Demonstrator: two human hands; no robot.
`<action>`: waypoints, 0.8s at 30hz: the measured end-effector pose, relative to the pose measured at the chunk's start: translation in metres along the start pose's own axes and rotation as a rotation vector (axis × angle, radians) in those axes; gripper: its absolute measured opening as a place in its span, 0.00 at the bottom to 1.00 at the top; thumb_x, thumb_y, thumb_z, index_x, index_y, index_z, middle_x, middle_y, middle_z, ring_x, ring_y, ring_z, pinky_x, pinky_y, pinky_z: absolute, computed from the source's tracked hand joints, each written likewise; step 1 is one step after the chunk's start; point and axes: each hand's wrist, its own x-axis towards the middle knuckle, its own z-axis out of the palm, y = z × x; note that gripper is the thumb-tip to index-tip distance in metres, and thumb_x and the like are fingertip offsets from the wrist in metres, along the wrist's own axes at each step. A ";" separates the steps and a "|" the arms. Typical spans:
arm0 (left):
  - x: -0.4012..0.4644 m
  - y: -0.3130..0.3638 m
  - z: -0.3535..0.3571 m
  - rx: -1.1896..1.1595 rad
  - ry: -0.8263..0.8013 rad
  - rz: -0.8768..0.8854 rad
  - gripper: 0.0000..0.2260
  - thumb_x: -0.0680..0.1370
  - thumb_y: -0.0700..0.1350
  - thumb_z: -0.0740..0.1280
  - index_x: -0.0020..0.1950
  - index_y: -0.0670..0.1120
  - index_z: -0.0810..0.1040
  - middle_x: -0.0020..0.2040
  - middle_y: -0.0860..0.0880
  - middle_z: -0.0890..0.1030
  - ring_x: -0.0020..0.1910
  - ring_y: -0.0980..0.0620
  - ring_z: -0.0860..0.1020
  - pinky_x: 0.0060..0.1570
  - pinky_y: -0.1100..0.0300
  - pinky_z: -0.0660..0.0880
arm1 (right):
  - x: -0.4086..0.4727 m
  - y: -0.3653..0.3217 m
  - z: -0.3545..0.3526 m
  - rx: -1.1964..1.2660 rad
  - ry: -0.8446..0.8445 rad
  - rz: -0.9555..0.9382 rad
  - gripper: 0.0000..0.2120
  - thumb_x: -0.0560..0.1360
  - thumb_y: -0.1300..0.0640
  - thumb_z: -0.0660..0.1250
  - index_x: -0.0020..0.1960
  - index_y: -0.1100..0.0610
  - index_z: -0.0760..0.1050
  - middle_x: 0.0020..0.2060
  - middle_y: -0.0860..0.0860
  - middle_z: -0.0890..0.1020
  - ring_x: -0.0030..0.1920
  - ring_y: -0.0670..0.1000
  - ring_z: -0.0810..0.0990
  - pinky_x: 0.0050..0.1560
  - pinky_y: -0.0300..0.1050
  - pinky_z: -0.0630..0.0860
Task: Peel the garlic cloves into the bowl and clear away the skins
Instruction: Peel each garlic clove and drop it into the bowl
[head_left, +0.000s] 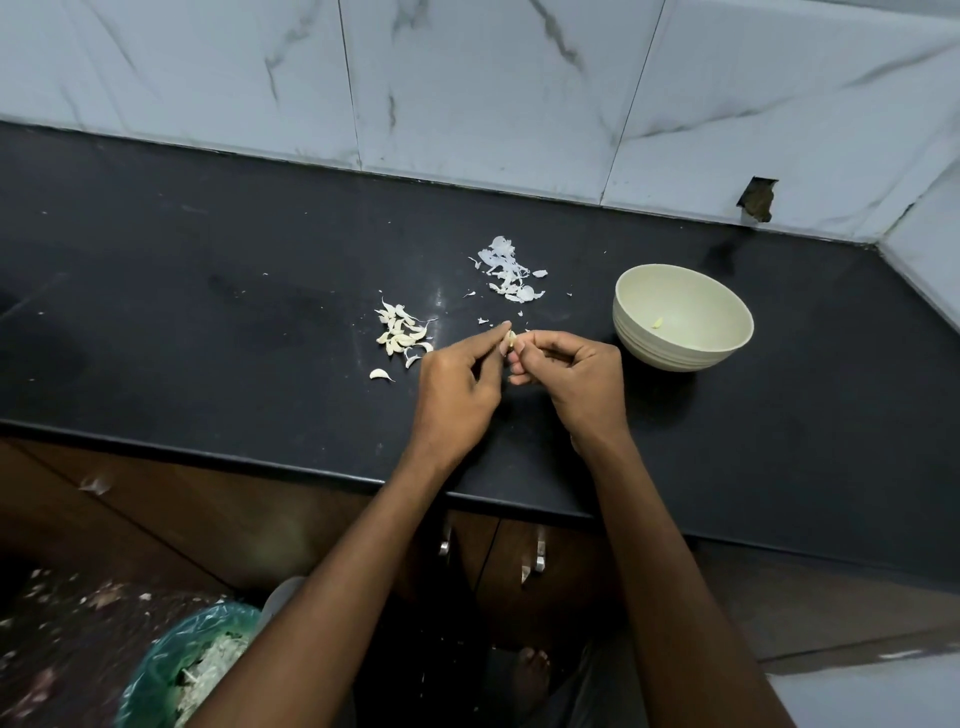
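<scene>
Both hands, left hand (457, 384) and right hand (566, 374), pinched one garlic clove (510, 340) over the table's middle, left of the bowl (680, 358). Best practice: nick the tip, strip skin downward, let it drop by the skins (509, 270).

No text, label, brand or number can be read anywhere here. The bowl (683, 318) carries only plain moulded ridges.
</scene>
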 end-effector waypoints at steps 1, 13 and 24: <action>0.002 -0.001 -0.001 -0.092 -0.025 -0.087 0.13 0.80 0.43 0.69 0.64 0.45 0.84 0.54 0.51 0.87 0.51 0.49 0.87 0.54 0.50 0.83 | 0.001 0.001 0.000 -0.003 0.002 0.003 0.09 0.78 0.71 0.70 0.50 0.60 0.86 0.40 0.56 0.88 0.41 0.51 0.86 0.45 0.44 0.85; 0.005 0.011 -0.009 -0.654 -0.047 -0.383 0.11 0.83 0.34 0.66 0.63 0.31 0.79 0.50 0.35 0.86 0.50 0.43 0.87 0.52 0.54 0.84 | 0.004 0.002 -0.002 0.016 0.058 0.038 0.05 0.78 0.70 0.71 0.48 0.63 0.84 0.39 0.58 0.87 0.37 0.52 0.86 0.41 0.41 0.83; 0.008 0.004 -0.013 -0.776 0.026 -0.446 0.10 0.82 0.35 0.68 0.60 0.31 0.80 0.50 0.33 0.86 0.50 0.38 0.85 0.55 0.49 0.84 | 0.021 0.010 -0.003 -0.100 0.255 0.018 0.05 0.80 0.62 0.71 0.48 0.62 0.85 0.36 0.55 0.86 0.38 0.51 0.86 0.44 0.48 0.85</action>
